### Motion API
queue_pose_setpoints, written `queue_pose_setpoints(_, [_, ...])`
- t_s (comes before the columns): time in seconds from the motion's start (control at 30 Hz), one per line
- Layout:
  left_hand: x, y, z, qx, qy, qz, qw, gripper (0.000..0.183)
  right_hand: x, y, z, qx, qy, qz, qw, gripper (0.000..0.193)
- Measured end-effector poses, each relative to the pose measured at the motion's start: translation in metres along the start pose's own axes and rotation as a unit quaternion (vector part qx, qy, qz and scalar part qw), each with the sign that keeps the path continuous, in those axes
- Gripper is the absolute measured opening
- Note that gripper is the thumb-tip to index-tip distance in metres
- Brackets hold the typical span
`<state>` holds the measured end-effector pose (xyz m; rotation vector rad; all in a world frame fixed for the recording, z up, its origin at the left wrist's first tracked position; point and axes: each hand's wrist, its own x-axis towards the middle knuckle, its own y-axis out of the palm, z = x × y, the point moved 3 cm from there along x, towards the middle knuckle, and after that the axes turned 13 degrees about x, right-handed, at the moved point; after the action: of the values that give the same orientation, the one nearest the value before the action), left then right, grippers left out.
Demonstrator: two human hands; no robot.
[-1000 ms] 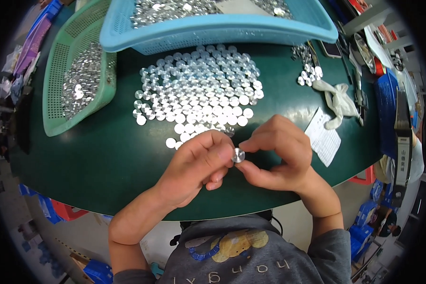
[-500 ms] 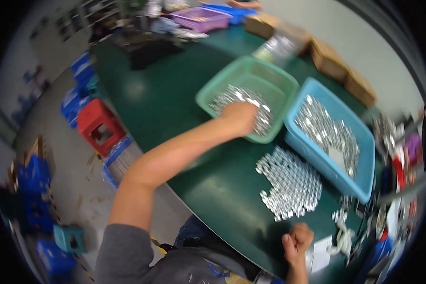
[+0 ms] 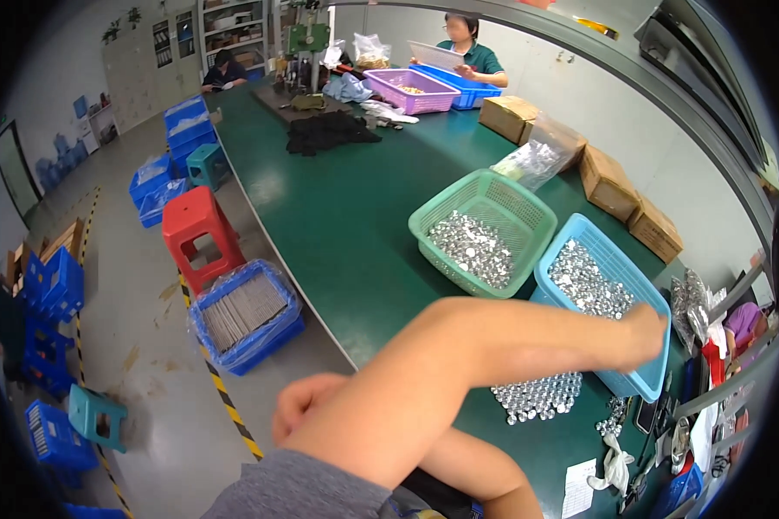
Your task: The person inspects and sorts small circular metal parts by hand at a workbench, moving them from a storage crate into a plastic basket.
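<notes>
My left arm stretches across to the right, with my left hand (image 3: 639, 339) over the near end of the light blue basket (image 3: 571, 303). Its fingers point down and are blurred, so their grip does not show. Small shiny silver round pieces (image 3: 590, 281) fill part of that basket. My right arm crosses beneath the left one, and my right hand (image 3: 305, 402) is by the table's left edge, fingers curled; its inside is hidden. A patch of silver pieces (image 3: 538, 398) lies on the green table, partly behind my left forearm. More fill the green basket (image 3: 528, 216).
Cardboard boxes (image 3: 610, 182) and a clear bag (image 3: 537, 160) line the far right side. A paper slip (image 3: 578, 489) and white cloth (image 3: 614, 467) lie near right. A red stool (image 3: 201, 229) and blue crate (image 3: 292, 324) stand left. A co-worker (image 3: 472, 52) sits behind trays.
My left hand has left the green basket and moved right to the blue one. My right hand has crossed leftward under it. The view has tilted up.
</notes>
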<state>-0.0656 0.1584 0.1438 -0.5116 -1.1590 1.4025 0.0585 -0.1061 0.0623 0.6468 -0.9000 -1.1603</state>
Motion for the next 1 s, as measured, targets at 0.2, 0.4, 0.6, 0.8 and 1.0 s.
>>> queue_pose_setpoints(0.2, [0.032, 0.012, -0.074, -0.080, 0.088, -0.050, 0.992, 0.023, -0.028, 0.006, -0.036, -0.023, -0.023, -0.024, 0.999, 0.011])
queue_pose_setpoints(0.4, [0.057, 0.026, -0.148, -0.188, 0.182, -0.038, 0.964, 0.029, -0.177, 0.020, -0.081, -0.025, -0.028, -0.043, 0.998, 0.011])
queue_pose_setpoints(0.6, [0.054, 0.017, -0.196, -0.245, 0.250, -0.102, 0.931, 0.024, -0.175, 0.017, -0.087, -0.029, 0.004, -0.040, 0.999, 0.011])
queue_pose_setpoints(0.8, [0.041, 0.013, -0.200, -0.321, 0.279, -0.153, 0.892, 0.026, -0.043, 0.019, -0.063, -0.038, 0.025, -0.039, 0.998, 0.011])
queue_pose_setpoints(1.0, [0.036, 0.014, -0.206, -0.326, 0.277, -0.189, 0.884, 0.021, -0.040, 0.023, -0.086, -0.064, 0.026, -0.061, 0.996, 0.012])
